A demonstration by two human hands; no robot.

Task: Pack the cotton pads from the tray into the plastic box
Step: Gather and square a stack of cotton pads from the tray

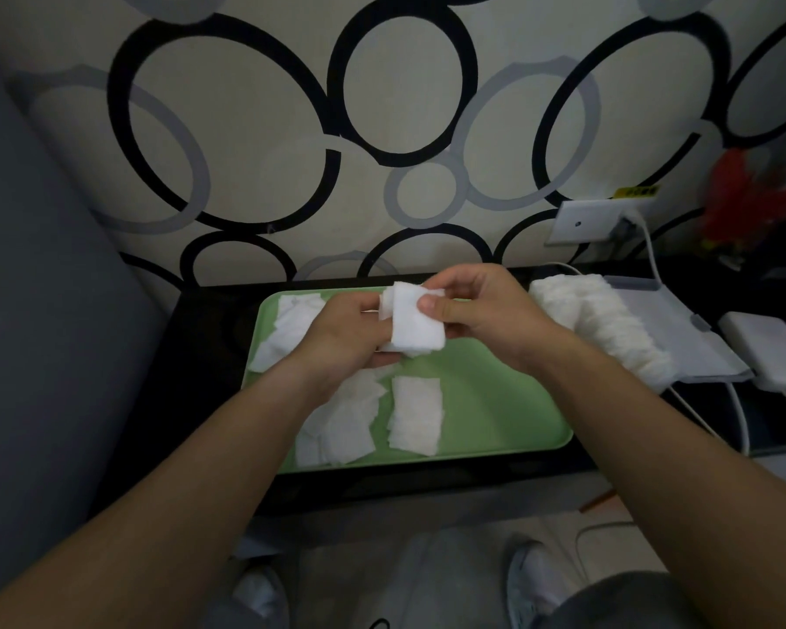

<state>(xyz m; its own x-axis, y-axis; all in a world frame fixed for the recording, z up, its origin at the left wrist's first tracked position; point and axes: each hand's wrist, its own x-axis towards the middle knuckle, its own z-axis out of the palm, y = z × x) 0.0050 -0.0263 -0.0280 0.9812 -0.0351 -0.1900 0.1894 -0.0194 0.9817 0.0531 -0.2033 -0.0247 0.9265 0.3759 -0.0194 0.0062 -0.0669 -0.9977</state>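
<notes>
While raised over tray (495, 401), gripping one pad stack (411, 324) two-handed: left hand (341, 342) curled under it, right hand (482, 320) pinching, thumb on top. Below, loose pads (416, 415) scattered on tray. Just right of tray on dark table (209, 356), box (681, 338) with row of pads (600, 329) inside.

Soft matt cotton pads (411, 326) over a smooth green plastic tray (495, 401).
</notes>
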